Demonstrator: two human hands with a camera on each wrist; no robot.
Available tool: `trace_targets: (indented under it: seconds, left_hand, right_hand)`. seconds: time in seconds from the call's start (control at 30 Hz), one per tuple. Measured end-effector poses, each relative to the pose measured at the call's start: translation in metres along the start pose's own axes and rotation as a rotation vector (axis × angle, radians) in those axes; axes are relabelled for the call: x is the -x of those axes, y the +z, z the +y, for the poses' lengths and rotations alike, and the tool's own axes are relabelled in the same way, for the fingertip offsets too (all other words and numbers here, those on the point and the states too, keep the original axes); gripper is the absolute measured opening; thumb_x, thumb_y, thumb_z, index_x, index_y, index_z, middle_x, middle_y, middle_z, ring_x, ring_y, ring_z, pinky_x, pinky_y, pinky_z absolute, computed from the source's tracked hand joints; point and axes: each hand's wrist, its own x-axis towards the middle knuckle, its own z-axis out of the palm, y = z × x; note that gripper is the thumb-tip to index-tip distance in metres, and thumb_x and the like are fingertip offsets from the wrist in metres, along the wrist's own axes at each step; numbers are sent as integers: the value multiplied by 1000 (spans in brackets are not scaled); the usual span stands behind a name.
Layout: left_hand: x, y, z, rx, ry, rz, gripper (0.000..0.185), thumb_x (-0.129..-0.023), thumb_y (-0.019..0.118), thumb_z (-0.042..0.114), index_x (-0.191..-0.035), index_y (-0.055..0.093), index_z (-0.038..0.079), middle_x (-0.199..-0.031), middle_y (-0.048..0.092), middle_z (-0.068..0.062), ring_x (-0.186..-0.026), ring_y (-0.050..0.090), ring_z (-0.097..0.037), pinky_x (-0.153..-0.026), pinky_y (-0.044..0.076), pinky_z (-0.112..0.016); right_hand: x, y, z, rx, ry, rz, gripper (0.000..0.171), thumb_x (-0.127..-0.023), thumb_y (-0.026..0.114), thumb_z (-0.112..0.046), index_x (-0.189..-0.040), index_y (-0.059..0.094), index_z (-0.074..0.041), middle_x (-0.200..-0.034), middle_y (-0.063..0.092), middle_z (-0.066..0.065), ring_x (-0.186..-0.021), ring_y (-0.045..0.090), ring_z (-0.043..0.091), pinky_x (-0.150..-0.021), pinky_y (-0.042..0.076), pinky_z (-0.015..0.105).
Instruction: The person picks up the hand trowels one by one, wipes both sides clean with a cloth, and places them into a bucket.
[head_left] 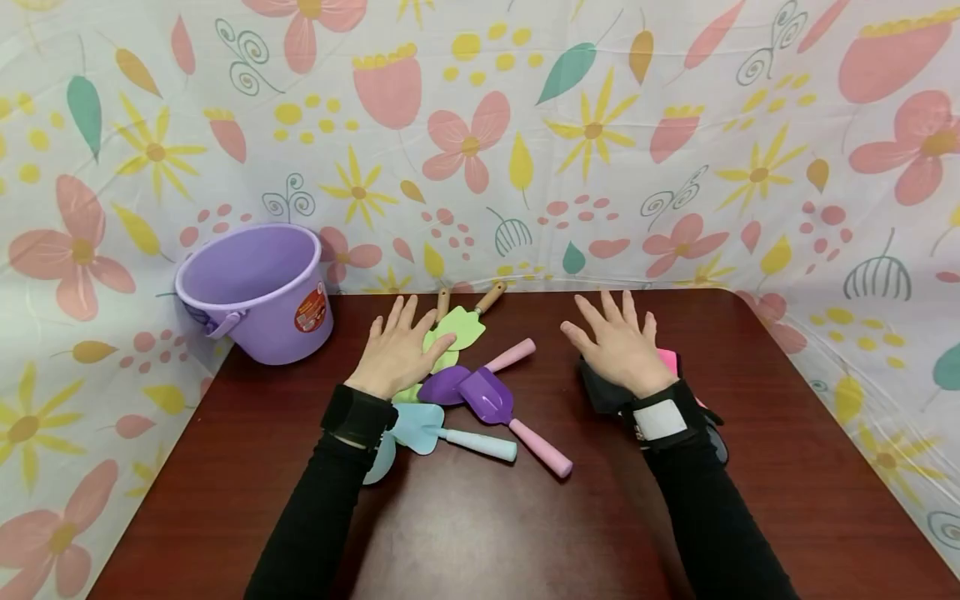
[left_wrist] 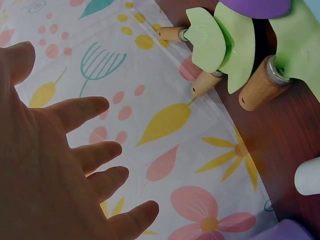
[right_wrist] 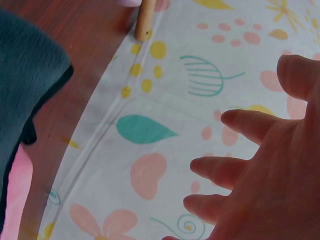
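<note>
My left hand (head_left: 395,354), fingers spread and straight, hovers over a pile of garden trowels and holds nothing. Nearest it are green trowels (head_left: 463,327) with wooden handles, several of them partly hidden under the hand. Two purple trowels (head_left: 487,397) with pink handles lie crossed beside them. Closer to me, light blue trowels (head_left: 420,425) overlap under the left wrist. My right hand (head_left: 621,346), also spread and bare of any object, is above a dark grey and pink fabric item (head_left: 600,390), which the hand and wrist mostly cover.
A lilac bucket (head_left: 273,321) with a red label stands at the table's back left corner. Behind the brown table (head_left: 450,533) hangs a flower-printed cloth (head_left: 480,233), close along its back edge. In the left wrist view, wooden handles (left_wrist: 262,90) point toward that cloth.
</note>
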Motion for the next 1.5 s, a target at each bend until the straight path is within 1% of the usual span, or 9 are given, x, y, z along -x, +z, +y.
trace_targets:
  seconds: [0.2, 0.3, 0.47, 0.63, 0.87, 1.07, 1.23, 1.37, 1.5]
  left_hand:
    - [4, -1, -4, 5, -29, -37, 76, -98, 26, 67, -151, 38, 14, -160, 15, -18, -148, 4, -34, -112, 13, -59]
    - [7, -2, -10, 10, -37, -52, 75, -99, 25, 66, -149, 42, 13, -157, 23, -19, -146, 13, -36, -109, 18, -61]
    - [16, 0, -21, 19, -51, -54, 70, -100, 27, 63, -143, 50, 12, -146, 43, -16, -137, 35, -35, -103, 32, -60]
    - [21, 3, -30, 62, -55, -71, 68, -101, 28, 60, -141, 53, 11, -140, 50, -16, -129, 46, -34, -99, 37, -58]
    - [22, 7, -40, 77, -83, -131, 69, -102, 27, 60, -142, 51, 9, -139, 50, -19, -127, 47, -36, -99, 38, -57]
    - [22, 12, -42, 78, -90, -162, 67, -103, 29, 56, -142, 50, 6, -139, 49, -20, -128, 46, -37, -100, 37, -57]
    - [22, 14, -39, 65, -83, -165, 65, -103, 30, 55, -142, 51, 7, -137, 50, -20, -126, 48, -36, -99, 38, -56]
    - [21, 15, -33, 45, -61, -163, 64, -103, 31, 55, -139, 53, 6, -132, 54, -20, -122, 51, -36, -97, 41, -55]
    - [19, 18, -27, -11, -30, -156, 67, -104, 31, 53, -144, 45, 2, -131, 55, -20, -121, 53, -35, -96, 41, -55]
  right_hand:
    - [3, -12, 13, -1, 4, -37, 79, -98, 27, -67, -157, 20, -15, -159, 5, 27, -142, -17, 45, -102, -6, 73]
    - [5, -15, 22, -3, 13, -48, 80, -98, 28, -67, -156, 23, -13, -157, 8, 29, -142, -13, 48, -102, -5, 74]
    - [10, -18, 36, -7, 44, -87, 81, -97, 29, -68, -155, 25, -10, -157, 9, 30, -141, -10, 51, -101, -4, 75]
    - [16, -19, 54, 15, 75, -117, 83, -97, 28, -69, -154, 27, -8, -154, 14, 32, -139, -3, 57, -99, 0, 76]
    - [22, -17, 73, 33, 98, -131, 83, -97, 32, -67, -152, 29, -6, -151, 19, 35, -136, 4, 60, -97, 5, 77]
    - [28, -13, 83, 22, 109, -156, 83, -97, 35, -66, -151, 30, -3, -150, 20, 37, -134, 7, 62, -94, 9, 79]
    - [34, -10, 90, 21, 130, -180, 84, -96, 34, -67, -150, 30, -3, -149, 20, 37, -134, 11, 61, -93, 14, 80]
    - [36, -8, 96, 16, 116, -186, 83, -97, 35, -65, -149, 30, 0, -147, 22, 39, -132, 17, 60, -93, 18, 79]
    - [36, -2, 100, -4, 80, -192, 81, -98, 39, -60, -147, 30, 4, -145, 23, 42, -131, 21, 60, -97, 20, 75]
